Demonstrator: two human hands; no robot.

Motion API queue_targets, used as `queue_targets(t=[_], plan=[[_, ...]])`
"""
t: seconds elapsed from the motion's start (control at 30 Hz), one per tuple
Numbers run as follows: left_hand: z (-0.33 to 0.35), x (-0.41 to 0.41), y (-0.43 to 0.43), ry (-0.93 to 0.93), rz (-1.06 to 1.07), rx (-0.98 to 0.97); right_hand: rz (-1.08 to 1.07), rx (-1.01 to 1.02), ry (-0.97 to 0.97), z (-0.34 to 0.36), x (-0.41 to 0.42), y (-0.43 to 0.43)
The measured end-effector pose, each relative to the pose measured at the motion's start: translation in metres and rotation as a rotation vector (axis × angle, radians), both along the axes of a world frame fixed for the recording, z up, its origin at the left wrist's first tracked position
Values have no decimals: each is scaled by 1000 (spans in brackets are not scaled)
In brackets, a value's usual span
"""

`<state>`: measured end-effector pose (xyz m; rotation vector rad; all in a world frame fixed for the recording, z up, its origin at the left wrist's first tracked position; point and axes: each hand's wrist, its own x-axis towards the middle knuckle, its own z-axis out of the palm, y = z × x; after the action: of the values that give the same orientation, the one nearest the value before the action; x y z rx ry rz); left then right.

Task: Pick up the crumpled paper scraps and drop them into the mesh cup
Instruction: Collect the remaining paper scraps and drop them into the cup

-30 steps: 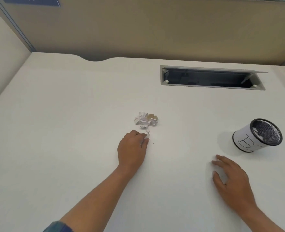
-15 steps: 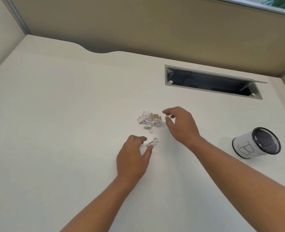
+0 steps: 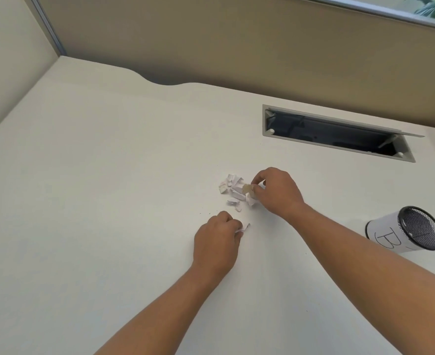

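My right hand [image 3: 275, 193] covers the right side of the heap of crumpled white paper scraps [image 3: 233, 187], and its curled fingers hide part of the small tan scrap [image 3: 248, 188] they pinch. My left hand [image 3: 216, 242] hides most of the thin white scrap [image 3: 244, 228] at its fingertips. Both forearms are cut off at the near and right edges of the view. I cannot make out what lies inside the black mesh cup with the white paper wrap [image 3: 390, 233].
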<state>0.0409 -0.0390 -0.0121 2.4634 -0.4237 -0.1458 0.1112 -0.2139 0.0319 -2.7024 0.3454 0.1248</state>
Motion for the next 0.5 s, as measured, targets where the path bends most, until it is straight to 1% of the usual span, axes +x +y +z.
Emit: queue_targets(t=[0.13, 0.33, 0.5], plan=[[3, -7, 2, -24, -3, 51, -32, 44, -32, 1, -8, -4], [10, -20, 3, 11, 83, 44, -123, 224, -179, 5, -40, -18], [31, -32, -8, 34, 194, -110, -241, 350, -256, 8, -89, -32]])
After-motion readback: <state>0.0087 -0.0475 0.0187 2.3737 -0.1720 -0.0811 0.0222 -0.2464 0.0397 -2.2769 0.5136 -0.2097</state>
